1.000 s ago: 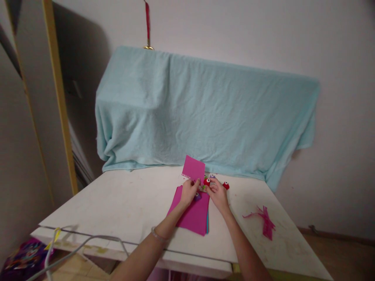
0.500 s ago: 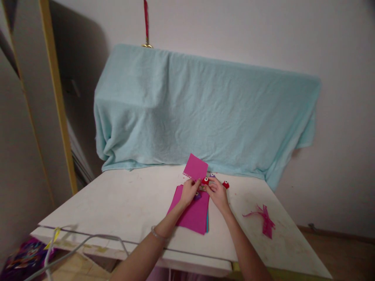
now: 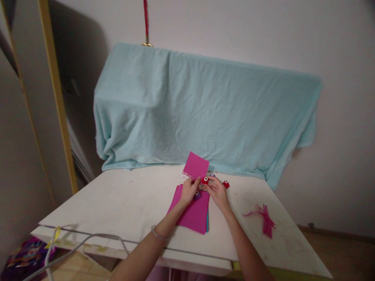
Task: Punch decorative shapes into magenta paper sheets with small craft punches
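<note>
A pink paper sheet [image 3: 196, 164] with a row of small white punched marks along its near left edge is in front of my hands. My left hand [image 3: 190, 189] is closed, its thumb and fingers pinching the near edge of this sheet. Between my hands, at the sheet's edge, is a small red paper punch [image 3: 204, 180] with a round white top; my right hand [image 3: 216, 191] has its fingers closed around it. Below them lies a stack of pink paper [image 3: 191, 216], a blue sheet showing at its right side. A purple punch [image 3: 197, 195] rests on the stack, partly behind my left hand.
Another red punch [image 3: 225, 184] and a purple one [image 3: 212, 175] stand beyond my right hand. Pink paper strips [image 3: 266, 222] lie on the white table [image 3: 117, 203] at right. A light blue cloth [image 3: 205, 109] hangs behind. A grey cable [image 3: 96, 235] crosses the front left edge.
The pink sheet's far end has risen very slightly. Both hands stay in almost the same place, with the red punch still between them.
</note>
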The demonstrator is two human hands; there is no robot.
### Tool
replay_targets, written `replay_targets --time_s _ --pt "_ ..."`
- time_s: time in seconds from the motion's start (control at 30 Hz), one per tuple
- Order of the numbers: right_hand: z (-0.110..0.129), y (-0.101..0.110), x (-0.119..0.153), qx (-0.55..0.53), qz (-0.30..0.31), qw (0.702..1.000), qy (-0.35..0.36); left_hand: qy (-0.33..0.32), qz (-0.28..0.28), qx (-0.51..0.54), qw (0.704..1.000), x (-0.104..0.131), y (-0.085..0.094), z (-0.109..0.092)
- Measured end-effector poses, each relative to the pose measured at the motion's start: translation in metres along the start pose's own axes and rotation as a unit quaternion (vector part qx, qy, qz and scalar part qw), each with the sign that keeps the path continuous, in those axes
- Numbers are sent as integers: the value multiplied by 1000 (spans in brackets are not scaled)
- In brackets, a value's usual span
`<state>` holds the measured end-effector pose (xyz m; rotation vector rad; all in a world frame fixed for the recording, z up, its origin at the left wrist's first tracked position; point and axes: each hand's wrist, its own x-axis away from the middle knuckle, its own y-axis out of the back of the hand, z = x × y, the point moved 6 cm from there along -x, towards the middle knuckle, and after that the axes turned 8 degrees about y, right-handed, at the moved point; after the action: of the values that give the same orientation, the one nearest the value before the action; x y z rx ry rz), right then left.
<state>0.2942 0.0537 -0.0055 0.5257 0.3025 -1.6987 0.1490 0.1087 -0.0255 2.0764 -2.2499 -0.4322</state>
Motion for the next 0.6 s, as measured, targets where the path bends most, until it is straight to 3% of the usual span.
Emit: replay_targets --time_s 0.37,0.6 --pt "0 0 -1 -15 11 1000 -24 2 10 -17 1000 -2 -3 2" --pt "-7 5 -6 -28 -9 999 -23 10 52 56 997 1 -7 1"
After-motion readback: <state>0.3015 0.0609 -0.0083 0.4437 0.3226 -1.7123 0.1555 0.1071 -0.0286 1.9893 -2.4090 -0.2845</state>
